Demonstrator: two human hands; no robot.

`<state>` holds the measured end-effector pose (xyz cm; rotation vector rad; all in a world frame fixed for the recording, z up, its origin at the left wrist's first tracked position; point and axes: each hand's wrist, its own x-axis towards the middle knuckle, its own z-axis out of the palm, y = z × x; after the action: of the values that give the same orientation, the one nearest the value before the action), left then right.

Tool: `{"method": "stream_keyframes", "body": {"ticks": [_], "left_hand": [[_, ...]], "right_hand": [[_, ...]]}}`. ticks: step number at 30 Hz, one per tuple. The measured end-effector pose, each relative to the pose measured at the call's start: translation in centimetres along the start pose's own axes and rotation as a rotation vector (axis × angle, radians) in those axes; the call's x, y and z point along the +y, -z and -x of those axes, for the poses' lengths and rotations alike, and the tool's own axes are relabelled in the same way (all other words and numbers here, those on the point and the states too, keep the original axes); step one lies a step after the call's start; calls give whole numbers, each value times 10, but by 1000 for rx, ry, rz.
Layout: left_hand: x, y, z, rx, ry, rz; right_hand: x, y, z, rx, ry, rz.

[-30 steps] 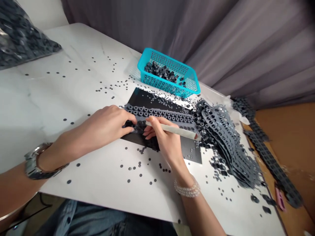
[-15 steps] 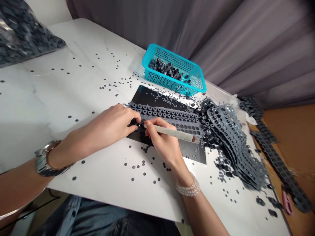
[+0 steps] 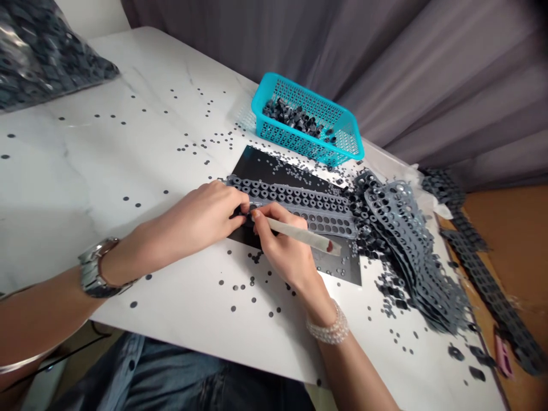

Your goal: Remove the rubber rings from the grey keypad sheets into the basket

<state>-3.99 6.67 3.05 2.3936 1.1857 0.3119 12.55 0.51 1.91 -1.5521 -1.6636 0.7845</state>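
Our left hand [image 3: 201,214] is curled closed on the end of a grey rubber strip [image 3: 299,200], and our right hand [image 3: 280,245] pinches a slim paper-wrapped stick [image 3: 299,234], its far end hidden by the left fingers [image 3: 240,204]. We do best keeping the strip pinned flat and the stick short and steady. Under the hands lies a black sheet [image 3: 274,165]; right of them, a heap of punched strips [image 3: 411,245]; ahead, a blue basket [image 3: 274,85] of dark rings [image 3: 295,119]; left, open desk [image 3: 85,188] dotted with small discs [image 3: 137,204], its near edge just below the right wrist.
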Motion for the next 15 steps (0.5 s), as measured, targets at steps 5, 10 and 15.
{"method": "stream_keyframes", "body": {"ticks": [5,10,15], "left_hand": [[-3,11,-7,-121,77,169],[-21,32,-11,-14,308,673],[-32,21,-19,-65,402,1217]], "right_hand": [[-3,-1,-1,14,6,28],[2,0,-3,8,-68,-92],[11,4,-5,61,-161,-420]]}}
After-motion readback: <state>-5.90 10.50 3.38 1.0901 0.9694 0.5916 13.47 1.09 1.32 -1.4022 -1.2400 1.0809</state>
